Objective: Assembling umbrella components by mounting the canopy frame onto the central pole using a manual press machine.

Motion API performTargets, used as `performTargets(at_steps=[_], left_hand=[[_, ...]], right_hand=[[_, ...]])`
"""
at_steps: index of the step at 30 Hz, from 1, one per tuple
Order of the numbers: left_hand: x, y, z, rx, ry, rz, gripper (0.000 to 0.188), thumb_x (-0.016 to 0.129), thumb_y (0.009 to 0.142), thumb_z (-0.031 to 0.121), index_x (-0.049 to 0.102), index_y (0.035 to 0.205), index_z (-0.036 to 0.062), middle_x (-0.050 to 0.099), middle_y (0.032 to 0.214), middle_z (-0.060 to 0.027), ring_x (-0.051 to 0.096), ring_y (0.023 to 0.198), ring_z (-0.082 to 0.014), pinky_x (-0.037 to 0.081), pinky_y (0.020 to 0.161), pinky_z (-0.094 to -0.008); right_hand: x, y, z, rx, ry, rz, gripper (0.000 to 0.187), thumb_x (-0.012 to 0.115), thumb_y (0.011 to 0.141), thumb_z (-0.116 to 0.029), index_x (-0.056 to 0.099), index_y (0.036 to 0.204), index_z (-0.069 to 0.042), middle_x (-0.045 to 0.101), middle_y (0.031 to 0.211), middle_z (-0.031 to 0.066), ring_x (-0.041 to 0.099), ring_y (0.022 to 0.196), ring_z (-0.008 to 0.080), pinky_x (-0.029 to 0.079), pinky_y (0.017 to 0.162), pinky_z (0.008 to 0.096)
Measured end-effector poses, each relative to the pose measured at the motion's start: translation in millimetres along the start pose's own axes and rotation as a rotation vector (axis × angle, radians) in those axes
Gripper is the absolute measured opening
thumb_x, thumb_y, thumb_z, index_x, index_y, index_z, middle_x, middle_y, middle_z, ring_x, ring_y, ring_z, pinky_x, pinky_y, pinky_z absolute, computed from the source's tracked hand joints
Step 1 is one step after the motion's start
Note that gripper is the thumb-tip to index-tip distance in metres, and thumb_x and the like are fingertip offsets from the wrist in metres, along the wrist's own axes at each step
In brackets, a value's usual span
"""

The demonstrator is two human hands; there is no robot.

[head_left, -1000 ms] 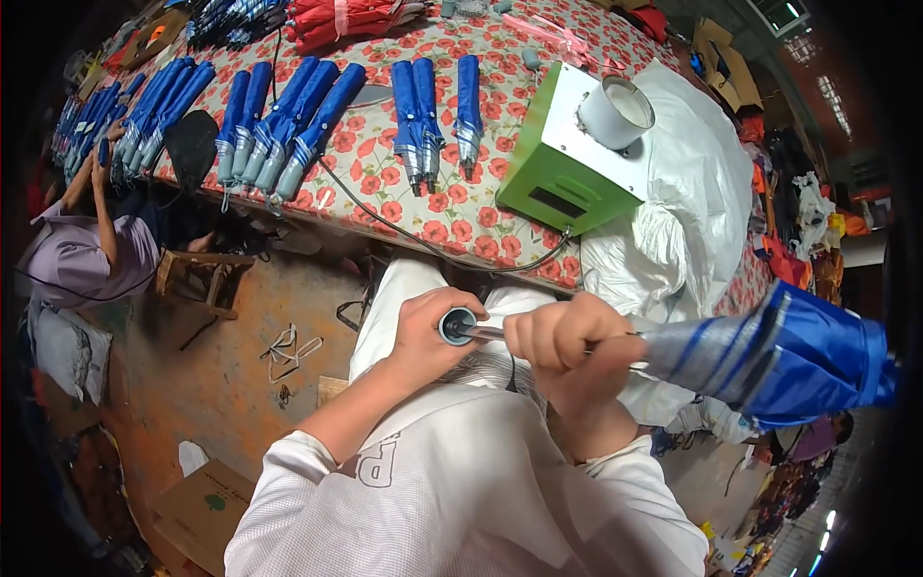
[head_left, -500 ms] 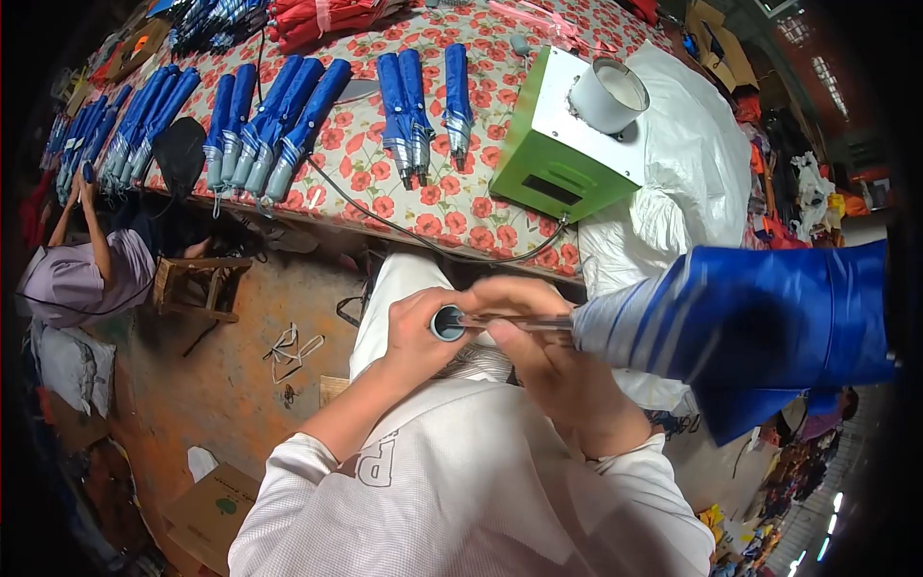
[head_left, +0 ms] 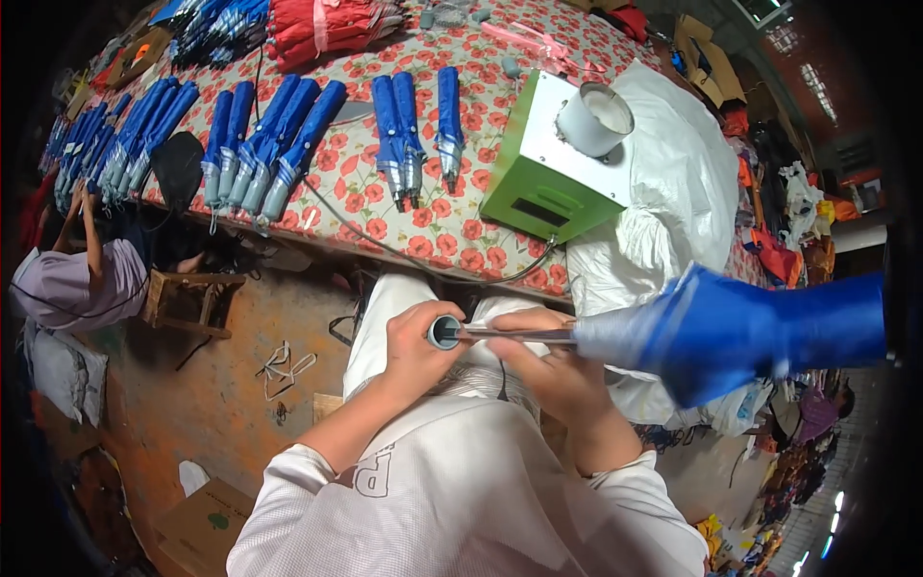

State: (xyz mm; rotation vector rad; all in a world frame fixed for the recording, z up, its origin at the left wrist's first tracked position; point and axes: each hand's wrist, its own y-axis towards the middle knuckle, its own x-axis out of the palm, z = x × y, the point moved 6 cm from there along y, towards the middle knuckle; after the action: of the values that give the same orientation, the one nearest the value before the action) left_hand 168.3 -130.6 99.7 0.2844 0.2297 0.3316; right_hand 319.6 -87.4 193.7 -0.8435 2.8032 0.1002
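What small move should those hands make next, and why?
Probably tilt the hollow grey tube in the left hand toward the umbrella shaft at the right hand: its open mouth faces the camera, while the shaft comes in from the side.

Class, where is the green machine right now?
In the head view, the machine stands on the flowered tablecloth right of centre, between a blue umbrella and crumpled white plastic.

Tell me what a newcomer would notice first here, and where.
Likely the blue and silver umbrella at the right, its metal shaft in the right hand, pointing at the tubular grey handle in the left hand. Next, the green and white machine on the flowered tablecloth, then folded blue umbrellas to its left.
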Motion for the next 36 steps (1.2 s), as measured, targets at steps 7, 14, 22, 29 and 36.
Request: performTargets(at_steps=[7,14,22,29,36], left_hand=[[10.3,-4.3,2.4,-0.04,-0.032,-0.079,0.028,0.084,0.063,0.004,0.066,0.085,0.0048,0.067,0.075,-0.0046,0.058,0.063,-0.0169,0.047,0.062,-0.0271],[12.6,1.2,9.2,-0.176,-0.083,-0.106,0.028,0.086,0.062,0.008,0.066,0.082,0.0049,0.067,0.073,-0.0023,0.057,0.061,-0.017,0.047,0.062,-0.0276],[30.3,3.2,33.0,-0.005,-0.094,-0.1,0.055,0.083,0.069,0.01,0.06,0.117,0.0004,0.065,0.112,-0.0135,0.062,0.097,-0.025,0.051,0.085,-0.0327],[67.5,-24.3,64.2,0.268,-0.224,-0.506,0.063,0.077,0.077,0.011,0.052,0.134,-0.0006,0.055,0.134,-0.0167,0.058,0.116,-0.0311,0.049,0.096,-0.0356],[55.0,-0.1,42.4,0.155,-0.165,-0.434,0.042,0.077,0.075,0.004,0.065,0.115,-0.0001,0.067,0.112,-0.0134,0.064,0.095,-0.0265,0.052,0.085,-0.0329]], right_hand=[[-19.4,-3.6,-21.2,-0.249,0.327,0.331,0.046,0.067,0.085,-0.05,0.063,0.092,-0.005,0.068,0.094,0.0156,0.064,0.083,0.0258,0.05,0.073,0.0322],[-6.8,41.7,-21.8,-0.152,0.84,-0.12,0.069,0.036,0.093,-0.07,0.059,0.071,-0.009,0.057,0.06,0.0066,0.051,0.054,0.0185,0.04,0.06,0.0288],[-19.4,50.1,-40.3,-0.483,0.885,0.011,0.066,0.033,0.095,-0.071,0.042,0.055,-0.019,0.03,0.043,-0.0056,0.025,0.042,0.0102,0.025,0.054,0.0279],[-110.6,63.3,-115.6,-0.761,0.885,0.283,0.074,0.027,0.087,-0.085,0.032,0.051,-0.021,0.02,0.043,-0.0061,0.018,0.042,0.0103,0.023,0.054,0.029],[-185.9,131.4,-178.8,-0.858,0.529,0.275,0.038,0.033,0.093,-0.03,0.033,0.057,-0.019,0.024,0.05,-0.0043,0.02,0.047,0.0105,0.023,0.054,0.0277]])
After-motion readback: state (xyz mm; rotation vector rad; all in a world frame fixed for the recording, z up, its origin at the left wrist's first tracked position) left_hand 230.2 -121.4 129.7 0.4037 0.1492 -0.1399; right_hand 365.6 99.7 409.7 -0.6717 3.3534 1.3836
